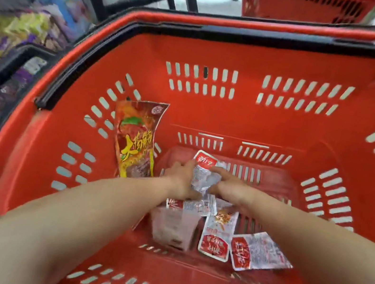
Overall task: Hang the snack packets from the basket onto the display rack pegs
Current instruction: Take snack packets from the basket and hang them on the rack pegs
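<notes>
Two bare arms reach down into a big red plastic shopping basket with slotted walls (236,115). Nearest on the basket floor lie small white and red snack packets: one flat at the right (259,252), one just beside it with a red end (217,234), and a pale one (173,229) partly under the left arm. A little farther in, the left hand (181,178) and the right hand (228,186) meet over a crinkly white packet with a red top (205,170). The fingers of both hands are curled onto this packet and pinch it from each side. Another white and red packet (191,205) lies just under the hands. To the left, a long red and orange snack bag with yellow writing (135,137) leans against the basket wall. Past the rim, blurry purple and yellow packets (18,32) sit at the far left, and a second red basket (303,4) stands at the top.
</notes>
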Available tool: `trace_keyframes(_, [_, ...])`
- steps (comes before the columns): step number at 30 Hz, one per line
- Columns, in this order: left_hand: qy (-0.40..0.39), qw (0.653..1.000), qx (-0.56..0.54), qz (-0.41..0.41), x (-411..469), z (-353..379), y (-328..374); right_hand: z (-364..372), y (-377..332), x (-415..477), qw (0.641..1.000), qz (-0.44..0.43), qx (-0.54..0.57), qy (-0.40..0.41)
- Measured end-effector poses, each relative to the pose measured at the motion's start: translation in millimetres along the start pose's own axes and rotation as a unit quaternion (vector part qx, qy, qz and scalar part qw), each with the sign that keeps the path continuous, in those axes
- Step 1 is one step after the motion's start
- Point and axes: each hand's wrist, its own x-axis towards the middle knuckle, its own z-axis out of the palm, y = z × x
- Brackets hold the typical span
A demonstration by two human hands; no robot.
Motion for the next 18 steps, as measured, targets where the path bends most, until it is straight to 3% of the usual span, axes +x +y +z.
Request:
trace_keyframes(2, [0.034, 0.999, -0.003, -0.019, 5.4, 10.4, 2.7, 1.8, 3.4, 3.2, 0.996, 0.012, 0.092, 0.007])
trace_keyframes(6, [0.045, 0.999, 0.011, -0.018, 9.9, 11.4, 0.9, 3.5, 6.1, 12.5, 0.994, -0.011, 0.102, 0.026])
trace_keyframes(13, [0.014, 0.986, -0.165, 0.027, 9.4, 1.6, 2.1, 15.4, -4.9, 10.1, 0.967, -0.027, 0.249, 0.042])
trace_keyframes(15, [-0.03, 0.976, -0.207, 0.052, 5.4, -2.0, 7.4, 14.3, -0.7, 14.6, 0.972, -0.014, 0.209, 0.102])
trace_keyframes(18, [-0.072, 0.947, -0.308, 0.048, 1.1, -4.9, 13.2, -3.6, 1.8, 14.3, 0.979, -0.017, 0.041, 0.197])
